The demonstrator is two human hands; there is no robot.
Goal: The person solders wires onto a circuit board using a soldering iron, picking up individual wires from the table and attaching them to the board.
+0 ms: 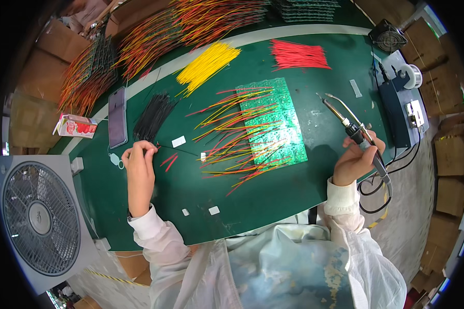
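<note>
Now the left hand (138, 165) pinches a thin black wire (166, 148) on the green table (273, 198). It seems light and bendy, best held near its end. The right hand (357, 157) is closed around the slim soldering iron (351, 127).

Both forearms in white sleeves reach up from the lower edge. The left hand (139, 172) lies knuckles up with fingertips pinched together; the right hand (357, 157) is raised, fingers curled shut in a pen-like grip
</note>
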